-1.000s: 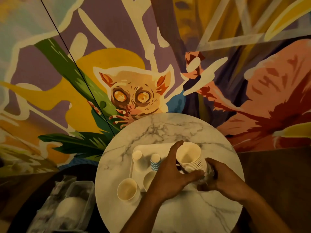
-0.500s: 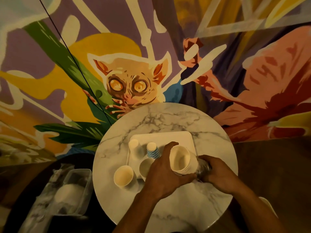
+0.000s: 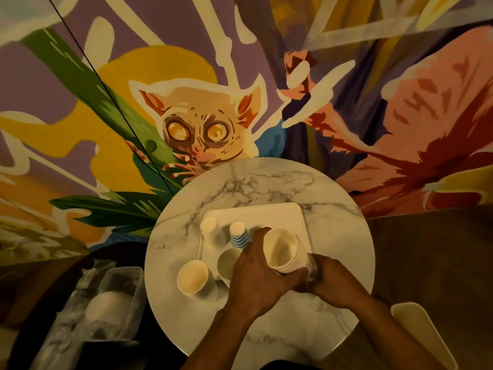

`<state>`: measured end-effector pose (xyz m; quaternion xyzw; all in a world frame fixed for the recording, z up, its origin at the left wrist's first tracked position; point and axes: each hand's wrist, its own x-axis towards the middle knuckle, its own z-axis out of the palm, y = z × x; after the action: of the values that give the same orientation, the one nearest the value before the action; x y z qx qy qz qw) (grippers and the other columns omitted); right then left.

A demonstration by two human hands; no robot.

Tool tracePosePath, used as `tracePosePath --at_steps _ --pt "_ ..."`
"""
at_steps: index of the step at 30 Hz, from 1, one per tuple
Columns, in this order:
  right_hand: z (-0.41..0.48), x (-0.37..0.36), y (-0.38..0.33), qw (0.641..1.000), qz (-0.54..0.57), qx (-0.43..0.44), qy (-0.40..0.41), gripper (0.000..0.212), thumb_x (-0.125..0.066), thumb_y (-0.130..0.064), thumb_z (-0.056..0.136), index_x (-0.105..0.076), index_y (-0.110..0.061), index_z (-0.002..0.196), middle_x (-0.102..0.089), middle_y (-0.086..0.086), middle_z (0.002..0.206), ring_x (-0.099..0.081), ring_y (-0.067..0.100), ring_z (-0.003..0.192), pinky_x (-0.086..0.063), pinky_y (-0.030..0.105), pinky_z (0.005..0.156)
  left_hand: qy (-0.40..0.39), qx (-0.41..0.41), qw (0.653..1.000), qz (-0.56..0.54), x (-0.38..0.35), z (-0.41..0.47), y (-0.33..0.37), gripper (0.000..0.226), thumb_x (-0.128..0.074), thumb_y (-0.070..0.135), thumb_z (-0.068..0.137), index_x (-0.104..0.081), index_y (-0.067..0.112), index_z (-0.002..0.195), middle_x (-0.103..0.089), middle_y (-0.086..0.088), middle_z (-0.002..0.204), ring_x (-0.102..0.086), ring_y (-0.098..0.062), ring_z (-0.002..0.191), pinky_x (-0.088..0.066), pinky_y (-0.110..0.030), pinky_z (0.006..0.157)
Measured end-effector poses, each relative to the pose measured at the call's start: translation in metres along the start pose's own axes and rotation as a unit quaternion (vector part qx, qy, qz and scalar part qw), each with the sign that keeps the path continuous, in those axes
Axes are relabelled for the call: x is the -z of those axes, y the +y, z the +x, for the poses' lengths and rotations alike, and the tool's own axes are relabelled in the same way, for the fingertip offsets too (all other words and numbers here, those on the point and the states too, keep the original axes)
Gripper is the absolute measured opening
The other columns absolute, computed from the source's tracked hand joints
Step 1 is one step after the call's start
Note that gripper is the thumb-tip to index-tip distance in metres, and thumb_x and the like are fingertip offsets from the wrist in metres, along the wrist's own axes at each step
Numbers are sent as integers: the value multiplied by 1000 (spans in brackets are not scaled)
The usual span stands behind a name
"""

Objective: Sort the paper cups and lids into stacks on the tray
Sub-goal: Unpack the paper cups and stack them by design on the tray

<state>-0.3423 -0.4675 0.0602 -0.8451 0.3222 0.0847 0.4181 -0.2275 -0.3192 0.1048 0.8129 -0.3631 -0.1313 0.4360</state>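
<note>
**Spill risk over the tray**

Gripped in both hands above the tray's near right corner: a stack of cups, tipped, mouth open toward the camera. Left hand wrapped round its side, fingers curled on the paper. Right hand clenched on seemingly clear wrapping at the stack's base.

Risky, this! Could jerk loose on a sudden give of the wrapping and scatter across the tray. Could clip the striped cups just left of that knuckle, or the white stack by the tray's left edge. Too hard a squeeze, and probably dented rims.

One open cup at the tray's near left corner, a second cup off the tray to its left, on the worktop. No lids made out.

Round marbled worktop. Behind the tray, a painted wall with a big-eyed animal. Dim light. Off to the tray's left and lower, a clear tub.
</note>
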Motion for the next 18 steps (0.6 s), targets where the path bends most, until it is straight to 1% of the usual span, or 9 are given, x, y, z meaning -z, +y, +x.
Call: tracePosePath --at_steps 2,3,5,8,10,12,13,15,18 --pt "7 -7 6 999 -26 -36 -4 46 -68 -43 93 -62 -22 134 -68 4 129 -65 21 116 -46 22 94 6 8 1000 -8 2 -1 -4 77 -91 50 62 -42 55 120 -58 29 118 -57 8 111 -50 -17 92" --pt "10 -10 11 998 -26 -51 -9 40 -61 -33 100 -59 -16 137 -65 8 133 -62 23 120 -41 19 91 7 15 1000 -15 2 -1 -7 79 -92 50 61 -43 52 123 -58 28 119 -57 9 111 -51 -18 92" --pt "14 -13 20 998 -12 -62 -21 34 -55 -24 104 -60 -11 135 -65 10 131 -62 23 119 -43 22 89 10 33 999 -30 3 0 -10 81 -93 52 59 -43 52 123 -57 30 119 -53 15 112 -49 -16 94" --pt "13 -11 43 997 36 -68 -10 19 -61 -25 99 -70 -20 115 -73 5 111 -68 19 96 -51 28 80 16 52 998 -33 4 2 -11 80 -94 54 57 -40 59 116 -54 36 118 -48 21 112 -44 -8 91" --pt "12 -12 61 995 43 -89 -15 26 -59 -18 99 -66 -21 124 -70 7 123 -67 24 105 -53 33 91 11 52 998 -25 5 2 -11 80 -94 52 59 -39 59 117 -53 38 116 -49 21 110 -42 -3 85" --pt "13 -16 75 995 56 -83 5 47 -54 -11 101 -50 -24 145 -59 5 142 -58 26 125 -46 32 102 -8 47 999 -6 3 2 -11 85 -93 51 61 -38 51 126 -57 30 119 -56 10 108 -48 -15 87" --pt "12 -16 77 995 70 -74 11 52 -52 -7 101 -44 -24 150 -55 5 145 -55 27 130 -43 29 103 -24 47 999 6 -1 0 -12 89 -92 51 62 -36 46 131 -57 27 123 -58 4 108 -50 -23 87" --pt "11 -14 79 992 106 -67 14 50 -51 2 100 -49 -18 145 -57 10 142 -56 27 126 -43 22 96 -52 50 997 42 -12 -6 -17 95 -90 50 64 -32 38 138 -58 20 127 -58 -7 110 -49 -29 88" --pt "11 -13 72 984 154 -89 -28 44 -57 3 95 -62 -33 119 -67 1 120 -66 20 105 -59 33 85 -91 62 990 92 -35 -18 -35 90 -88 46 68 -36 27 138 -61 5 129 -59 -20 114 -47 -32 88"
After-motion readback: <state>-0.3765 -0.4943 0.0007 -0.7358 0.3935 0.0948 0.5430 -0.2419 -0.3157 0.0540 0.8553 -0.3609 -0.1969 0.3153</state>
